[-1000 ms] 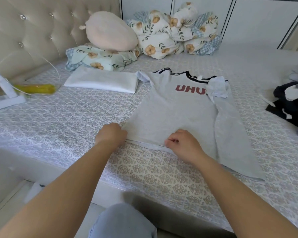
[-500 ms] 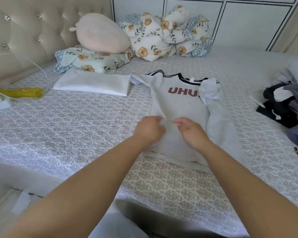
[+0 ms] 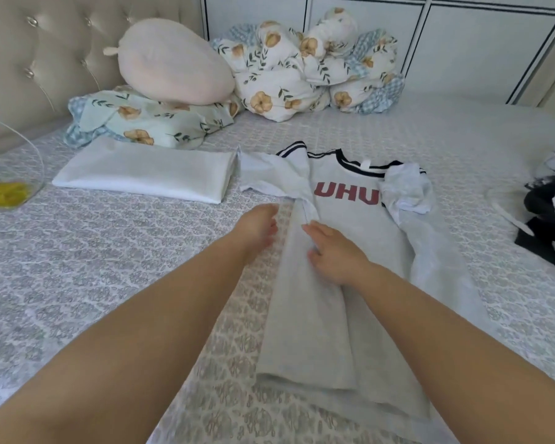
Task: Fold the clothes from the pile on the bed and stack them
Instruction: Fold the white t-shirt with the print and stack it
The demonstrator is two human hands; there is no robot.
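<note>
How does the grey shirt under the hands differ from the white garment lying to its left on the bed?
The grey shirt is only part folded, one side turned in and a sleeve spread out; the white garment is a finished flat rectangle. The grey shirt bears red letters and a dark striped collar; the white garment is plain. The right hand rests on the grey shirt; nothing touches the white garment. Both lie flat on the bed.
</note>
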